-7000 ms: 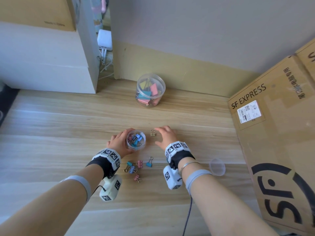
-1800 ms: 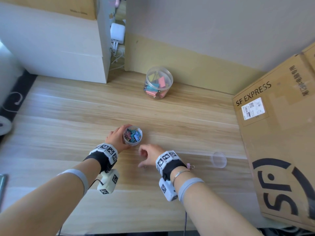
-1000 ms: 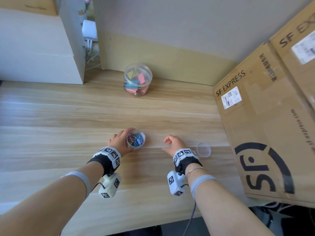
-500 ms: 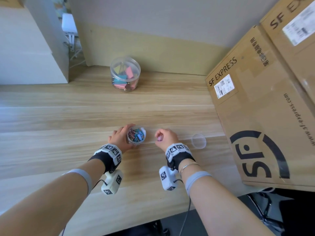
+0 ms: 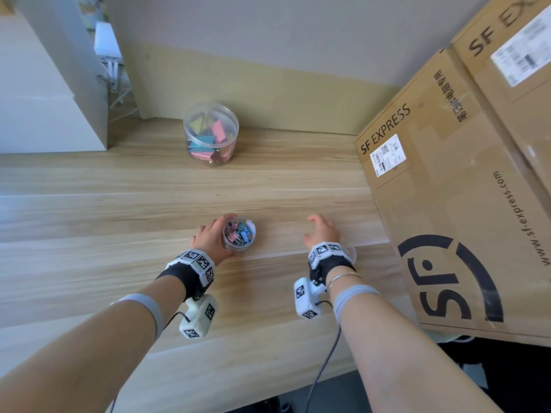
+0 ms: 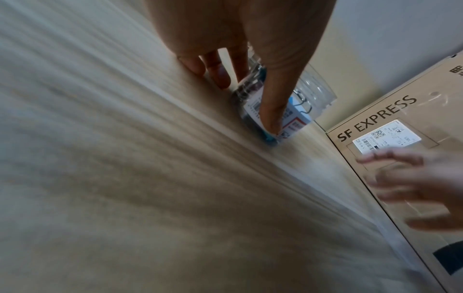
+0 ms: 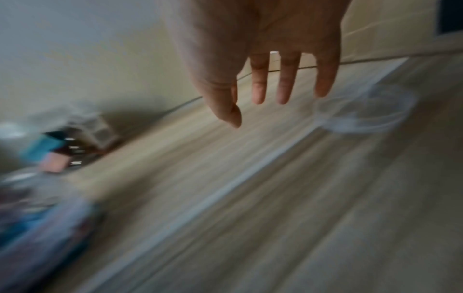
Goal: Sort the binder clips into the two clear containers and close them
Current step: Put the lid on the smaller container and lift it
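Observation:
A small clear container [image 5: 239,234] full of small coloured binder clips stands open on the wooden table [image 5: 119,257]. My left hand [image 5: 208,237] grips its side; in the left wrist view the fingers [image 6: 271,111] wrap the labelled container [image 6: 295,119]. My right hand [image 5: 321,231] hovers to the right of it, fingers straight and spread, holding nothing. Its clear lid [image 7: 365,113] lies on the table just beyond my right hand [image 7: 284,87]; in the head view only the lid's edge [image 5: 354,252] shows beside the wrist. A large clear container [image 5: 211,134] of big clips stands at the back with its lid on.
A big SF Express cardboard box [image 5: 453,204] leans along the table's right side, close to my right hand. A white cabinet [image 5: 44,93] stands at the back left. The wall runs behind the large container. The table's front edge is near my forearms.
Half a second ago my right hand pinched a pink clip beside the small container. Now that hand is empty, its fingers spread, and it has moved right toward the lid. The left hand has not moved.

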{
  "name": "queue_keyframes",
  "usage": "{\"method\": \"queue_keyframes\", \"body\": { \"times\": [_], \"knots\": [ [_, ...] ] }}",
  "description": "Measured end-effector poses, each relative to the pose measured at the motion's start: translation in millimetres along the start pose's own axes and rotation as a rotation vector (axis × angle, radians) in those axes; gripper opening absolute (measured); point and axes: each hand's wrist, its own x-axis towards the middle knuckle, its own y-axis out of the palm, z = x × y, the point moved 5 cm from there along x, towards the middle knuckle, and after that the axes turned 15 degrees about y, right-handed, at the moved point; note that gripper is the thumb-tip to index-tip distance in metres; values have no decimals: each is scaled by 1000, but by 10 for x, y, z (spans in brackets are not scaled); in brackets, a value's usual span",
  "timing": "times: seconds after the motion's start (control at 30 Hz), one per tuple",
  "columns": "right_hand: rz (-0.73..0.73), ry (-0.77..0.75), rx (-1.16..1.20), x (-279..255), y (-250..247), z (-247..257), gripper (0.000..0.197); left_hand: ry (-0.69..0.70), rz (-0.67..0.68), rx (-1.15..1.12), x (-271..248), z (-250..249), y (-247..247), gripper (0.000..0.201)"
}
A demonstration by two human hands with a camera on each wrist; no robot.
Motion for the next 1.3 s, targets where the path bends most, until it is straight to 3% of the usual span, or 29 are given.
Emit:
{"method": "queue_keyframes", "body": {
  "times": [0.1,0.23,0.3,0.53,0.63,0.77,0.93,1.03,1.13,1.3],
  "knots": [
    [24,264,-92,197,-55,-406,57,3,-7,4,69,2,-25,80],
    [74,326,-138,198,29,-505,68,7,-5,17,108,30,-2,81],
    [68,269,-183,142,99,-360,69,10,-3,23,120,36,2,82],
    [105,-144,-86,-145,368,426,68,24,11,14,161,43,-13,83],
    [94,-173,-198,-161,400,535,70,33,6,6,162,61,-16,83],
    [232,-119,-233,-102,472,449,76,52,10,-9,170,113,-10,85],
    [10,-377,25,-277,217,659,43,58,7,-1,184,132,-11,85],
    [-16,-485,186,-435,60,885,36,79,-2,3,194,133,3,85],
    [50,-577,236,-565,88,1041,40,73,-1,8,218,159,22,87],
    [253,-650,87,-705,345,1082,45,51,18,21,253,195,41,88]
  ]
}}
